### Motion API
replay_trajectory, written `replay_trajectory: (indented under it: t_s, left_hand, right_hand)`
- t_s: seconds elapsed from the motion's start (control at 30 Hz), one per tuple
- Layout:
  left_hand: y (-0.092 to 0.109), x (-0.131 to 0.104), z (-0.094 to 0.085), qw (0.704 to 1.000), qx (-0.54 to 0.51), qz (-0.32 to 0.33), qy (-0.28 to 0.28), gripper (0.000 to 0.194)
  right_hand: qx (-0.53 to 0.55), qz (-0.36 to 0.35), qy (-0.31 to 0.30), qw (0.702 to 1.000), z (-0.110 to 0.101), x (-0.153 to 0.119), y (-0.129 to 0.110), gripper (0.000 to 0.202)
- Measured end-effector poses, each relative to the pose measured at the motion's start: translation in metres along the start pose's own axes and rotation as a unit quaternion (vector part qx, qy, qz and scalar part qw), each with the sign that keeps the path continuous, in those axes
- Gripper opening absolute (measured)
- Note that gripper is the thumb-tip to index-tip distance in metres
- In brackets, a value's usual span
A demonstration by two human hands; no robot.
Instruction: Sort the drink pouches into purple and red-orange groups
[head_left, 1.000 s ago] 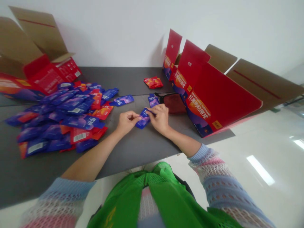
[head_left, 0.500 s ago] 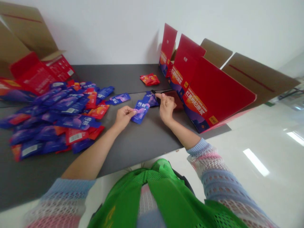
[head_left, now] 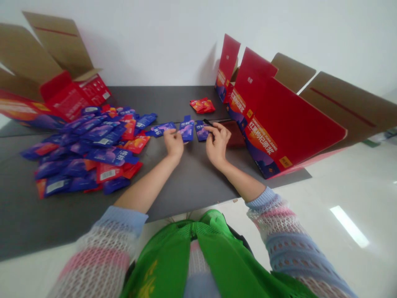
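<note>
Pinching flat blue-purple plastic sachet [head_left: 186,131] in left hand [head_left: 174,145] between edges of grey desk [head_left: 190,178]; likely light; grip rim. Cannot tell for right hand [head_left: 218,145].

Plain whitish wall [head_left: 161,41] beyond left hand [head_left: 174,145] and right hand [head_left: 218,142]; soft grey shadow [head_left: 208,66] on it, past right hand. Dark grey table [head_left: 182,182] beneath both hands, running back to wall; thin seam [head_left: 178,123] across it, just beyond left hand. Glossy pale floor [head_left: 369,190] well right of right hand, bright slanted light streak [head_left: 349,227] reflected in it. Farther right, dim shapes [head_left: 391,133], too blurred to tell.
</note>
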State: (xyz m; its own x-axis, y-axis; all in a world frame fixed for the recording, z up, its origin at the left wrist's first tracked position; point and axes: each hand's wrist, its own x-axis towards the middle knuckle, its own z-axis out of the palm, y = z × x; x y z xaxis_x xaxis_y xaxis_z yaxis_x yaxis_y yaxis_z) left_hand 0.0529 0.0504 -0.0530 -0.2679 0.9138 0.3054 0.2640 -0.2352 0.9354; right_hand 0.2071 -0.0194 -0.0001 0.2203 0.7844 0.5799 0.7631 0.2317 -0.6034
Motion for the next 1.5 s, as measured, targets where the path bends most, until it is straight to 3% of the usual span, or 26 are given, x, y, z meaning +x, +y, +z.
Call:
replay_trajectory:
  t_s: [0.07,0.1,0.23,0.33,0.43,0.57,0.67,0.9,1.03,1.27,1.4,1.5]
  left_hand:
    - [0.005,0.003,0.016,0.998,0.044,-0.038,0.032,0.007]
    - [0.009,0.003,0.022,0.996,0.08,-0.043,0.017,0.007]
    - [0.024,-0.003,0.032,0.968,0.235,0.069,-0.053,0.013]
    - [0.033,-0.008,0.032,0.932,0.311,0.149,-0.11,0.018]
    - [0.038,-0.01,0.035,0.883,0.396,0.16,-0.195,0.024]
    - [0.04,-0.012,0.034,0.827,0.493,0.182,-0.201,0.034]
    - [0.039,-0.005,0.021,0.823,0.493,0.21,-0.187,0.035]
    - [0.018,0.034,-0.041,0.879,0.443,0.165,-0.071,0.047]
    - [0.003,0.041,-0.058,0.853,0.483,0.14,-0.138,0.062]
    - [0.003,0.031,-0.074,0.778,0.494,0.294,-0.254,0.046]
    - [0.003,0.021,-0.085,0.772,0.444,0.391,-0.232,0.026]
    - [0.005,0.014,-0.088,0.78,0.371,0.472,-0.176,0.013]
  right_hand:
    - [-0.015,0.003,0.014,1.0,0.0,0.003,0.003,0.038]
    - [-0.022,0.005,0.025,0.999,-0.001,0.005,0.003,0.038]
    - [-0.048,0.016,0.077,0.996,-0.005,0.006,0.0,0.042]
    - [-0.072,0.004,0.077,0.994,-0.008,0.002,-0.006,0.045]
    - [-0.086,-0.02,0.057,0.994,-0.004,-0.004,-0.008,0.046]
    - [-0.098,-0.059,0.039,0.993,0.005,-0.011,-0.006,0.046]
    - [-0.098,-0.068,0.028,0.992,0.007,-0.011,-0.005,0.045]
    - [-0.087,-0.031,-0.011,0.996,0.002,-0.004,-0.004,0.044]
    - [-0.08,-0.028,-0.057,0.995,0.007,-0.007,-0.002,0.044]
    - [-0.04,-0.046,-0.133,0.989,0.017,-0.01,0.005,0.039]
    - [0.063,-0.081,-0.19,0.976,0.021,-0.013,0.007,0.037]
    - [0.2,-0.072,-0.256,0.943,0.028,-0.02,0.005,0.041]
